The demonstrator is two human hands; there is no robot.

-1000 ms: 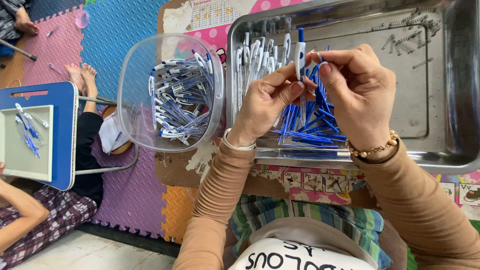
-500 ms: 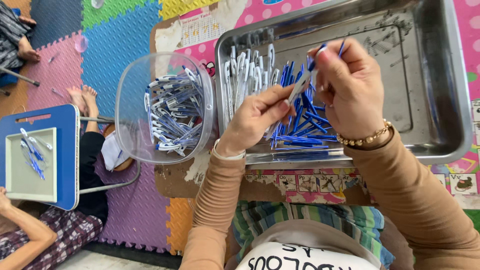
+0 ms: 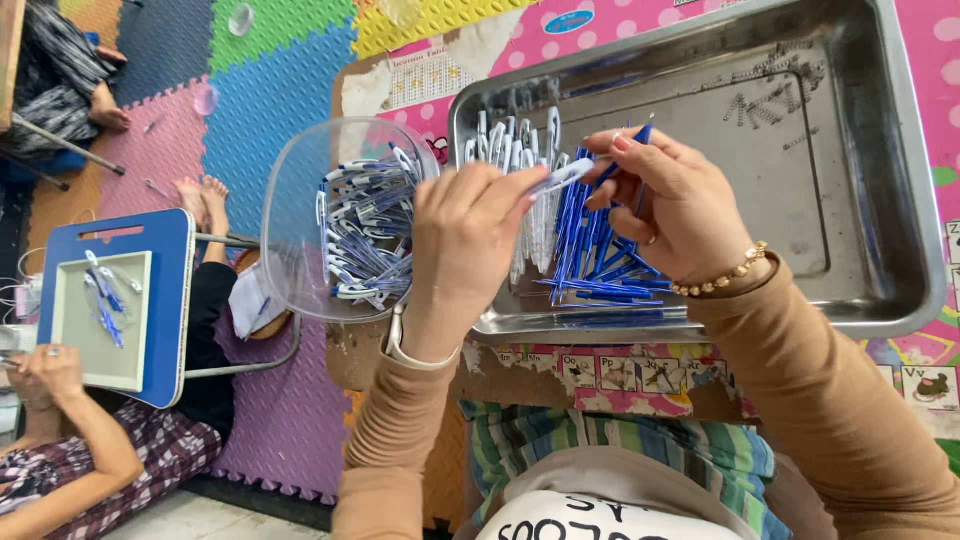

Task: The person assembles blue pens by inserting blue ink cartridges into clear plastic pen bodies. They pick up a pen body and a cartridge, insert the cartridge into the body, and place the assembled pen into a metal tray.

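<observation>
Pen assembly step was in hand: left hand (image 3: 465,250) pinched a white pen cap (image 3: 562,177) between thumb and forefinger, fingers closed on it, centre of frame above the steel tray (image 3: 880,200). Right hand (image 3: 680,215) had its fingers closed around a blue pen barrel (image 3: 640,135), tip end poking up past the fingertips, just beside the cap; the two parts looked close to meeting, but whether they touched could not be told. Judged: cap was being fitted onto the barrel, not yet seated. Next move would call for lining cap and barrel on one axis and pushing them together with a firm pinch, without slipping. Loose blue barrels (image 3: 590,260) lay piled in the tray's left part, white caps (image 3: 510,140) in a row at its upper left. Clear plastic bowl (image 3: 300,230), left of the tray and touching it, held finished blue-and-white pens (image 3: 365,235). Tray and bowl sat on a worn surface (image 3: 400,80). Lower left of frame: another person's hand (image 3: 45,370) by a blue board with a small tray (image 3: 100,320) of pens.
</observation>
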